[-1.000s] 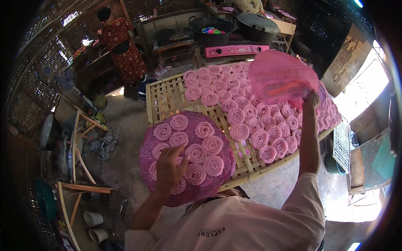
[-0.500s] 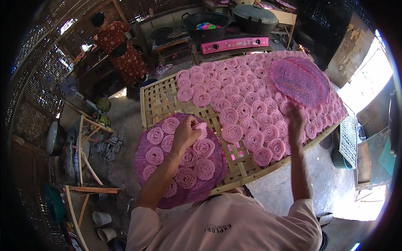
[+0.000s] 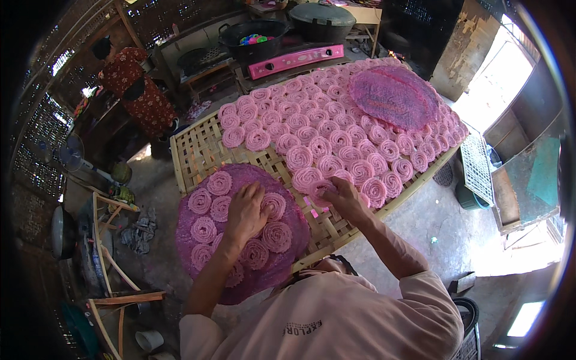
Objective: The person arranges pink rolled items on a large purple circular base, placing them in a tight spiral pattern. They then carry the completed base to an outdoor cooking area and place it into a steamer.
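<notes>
My left hand (image 3: 246,210) rests over a round purple mesh mat (image 3: 195,273) on the left, fingers bent down and slightly apart. Its thumb is beside a pink coiled rosette (image 3: 274,205), and what lies under the palm is hidden. Further right, my right hand (image 3: 348,201) pinches another pink rosette (image 3: 321,192) between thumb and fingers. That rosette is at the near edge of many similar rosettes (image 3: 320,147) laid in rows on a woven bamboo rack (image 3: 198,150).
A second purple mat (image 3: 393,99) lies over the far right rosettes. Beyond the rack stand a pink stove (image 3: 297,61), a black pan (image 3: 252,45) and a lidded pot (image 3: 321,24). Another person (image 3: 138,90) stands at the far left. A wooden frame (image 3: 99,252) stands left.
My left hand has lowered to the mat and no longer holds the rosette it had lifted. My right hand has come from the far mat to the near rosettes and now grips one. The view has shifted.
</notes>
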`<state>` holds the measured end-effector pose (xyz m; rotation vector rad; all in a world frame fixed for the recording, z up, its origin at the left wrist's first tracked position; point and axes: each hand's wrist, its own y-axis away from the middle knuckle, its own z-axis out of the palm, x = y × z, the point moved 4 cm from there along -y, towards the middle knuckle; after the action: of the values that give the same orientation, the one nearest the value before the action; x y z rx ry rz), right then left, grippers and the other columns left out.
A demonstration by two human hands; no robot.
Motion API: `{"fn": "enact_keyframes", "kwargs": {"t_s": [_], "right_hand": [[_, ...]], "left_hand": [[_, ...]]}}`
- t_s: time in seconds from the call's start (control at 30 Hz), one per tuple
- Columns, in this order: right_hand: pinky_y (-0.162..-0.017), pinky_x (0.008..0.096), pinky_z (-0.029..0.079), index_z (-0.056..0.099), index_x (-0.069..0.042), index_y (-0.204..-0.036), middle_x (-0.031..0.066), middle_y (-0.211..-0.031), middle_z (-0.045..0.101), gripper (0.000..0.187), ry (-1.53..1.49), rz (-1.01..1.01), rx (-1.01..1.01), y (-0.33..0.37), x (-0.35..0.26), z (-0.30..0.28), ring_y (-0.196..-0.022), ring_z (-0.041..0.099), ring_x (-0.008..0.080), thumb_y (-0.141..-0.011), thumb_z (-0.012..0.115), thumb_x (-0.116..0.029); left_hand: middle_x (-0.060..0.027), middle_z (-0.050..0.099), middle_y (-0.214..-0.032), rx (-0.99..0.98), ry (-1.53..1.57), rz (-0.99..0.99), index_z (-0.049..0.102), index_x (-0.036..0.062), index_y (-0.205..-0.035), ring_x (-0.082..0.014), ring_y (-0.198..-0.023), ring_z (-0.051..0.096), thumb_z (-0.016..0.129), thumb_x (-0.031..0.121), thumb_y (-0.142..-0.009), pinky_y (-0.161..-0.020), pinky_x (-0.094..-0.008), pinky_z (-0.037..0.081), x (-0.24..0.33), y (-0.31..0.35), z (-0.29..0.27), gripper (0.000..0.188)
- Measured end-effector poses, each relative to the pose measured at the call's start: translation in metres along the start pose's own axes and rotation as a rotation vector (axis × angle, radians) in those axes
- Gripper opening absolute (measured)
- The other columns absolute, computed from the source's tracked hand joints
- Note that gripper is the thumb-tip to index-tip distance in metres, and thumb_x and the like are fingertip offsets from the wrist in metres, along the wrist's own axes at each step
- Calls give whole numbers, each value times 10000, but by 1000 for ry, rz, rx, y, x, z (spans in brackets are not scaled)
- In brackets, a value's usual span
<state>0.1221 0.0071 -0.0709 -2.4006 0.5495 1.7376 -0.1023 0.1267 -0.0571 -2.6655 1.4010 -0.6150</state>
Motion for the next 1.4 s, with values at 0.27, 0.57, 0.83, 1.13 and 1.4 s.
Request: {"fn": "enact_keyframes", "kwargs": {"t_s": [0.27,0.57,0.83,1.13,1.4], "right_hand": [[-748,423,509,659,-60,-1065,157,-912,645,289,467,-286,65,-8,2,14,-843,637,323,-821,643,-213],[-740,390,505,656,-34,-1068,94,-865,628,379,491,-375,356,38,-34,12,-805,633,244,-851,665,-344],[-604,263,518,605,31,-1092,67,-858,644,391,-497,232,28,64,-3,65,-698,642,127,-938,602,-329],[-521,277,514,586,70,-1112,101,-802,659,330,-338,171,132,72,9,55,-583,641,151,-861,618,-143],[-627,339,537,638,34,-1058,115,-807,671,307,-127,46,315,84,32,38,-709,676,206,-806,615,-140]], "left_hand": [[-162,648,-1005,-67,142,-57,561,33,-969,-331,-961,620,706,97,-747,-833,-415,482,7,-7,1,273],[-115,664,-815,117,445,-144,551,79,-982,-321,-760,667,729,69,-737,-661,-405,516,24,2,-23,303],[-129,650,-1029,4,503,332,583,41,-1060,-309,-984,627,743,72,-713,-840,-399,505,73,28,-13,384],[-118,633,-972,-180,328,313,674,41,-1012,-304,-962,612,764,83,-690,-839,-400,495,18,12,7,337],[-112,603,-873,-110,339,282,606,17,-850,-296,-824,613,779,120,-707,-732,-386,500,6,11,-9,247]]}}
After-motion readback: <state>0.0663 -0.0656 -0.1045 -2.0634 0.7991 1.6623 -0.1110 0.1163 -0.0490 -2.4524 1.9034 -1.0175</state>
